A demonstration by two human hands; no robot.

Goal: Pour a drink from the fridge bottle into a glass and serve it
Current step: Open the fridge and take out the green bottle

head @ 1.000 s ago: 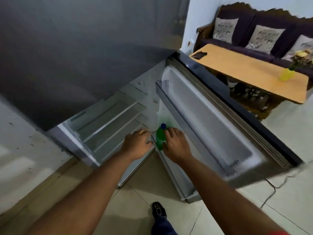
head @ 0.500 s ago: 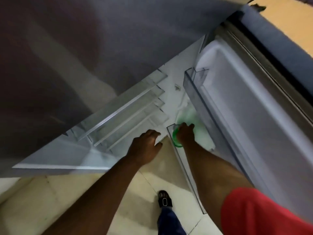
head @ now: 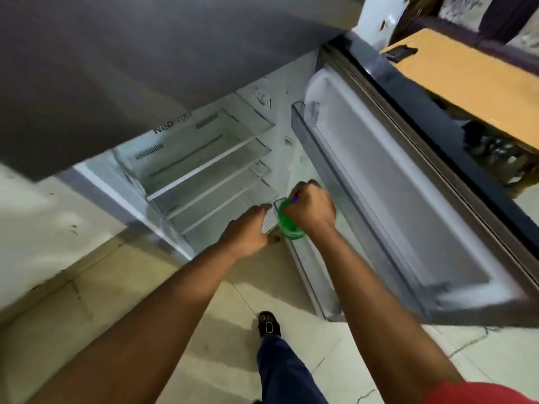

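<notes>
The fridge stands open below me, its glass shelves (head: 201, 170) bare. A green bottle (head: 288, 225) with a blue cap is at the lower door rack (head: 309, 275), and my right hand (head: 309, 208) is closed around its neck and top. My left hand (head: 248, 228) hovers just left of the bottle, fingers extended toward it, holding nothing. No glass is in view.
The fridge door (head: 408, 199) is swung open to the right, with an upper door bin (head: 304, 112). Beyond it stands a wooden table (head: 466, 74) with a dark phone (head: 399, 52). My foot (head: 269, 325) is on the tiled floor.
The view has tilted back up, showing the table again. My right hand has stayed closed on the bottle's top, with more of the bottle showing above the rack. My left hand stays beside it.
</notes>
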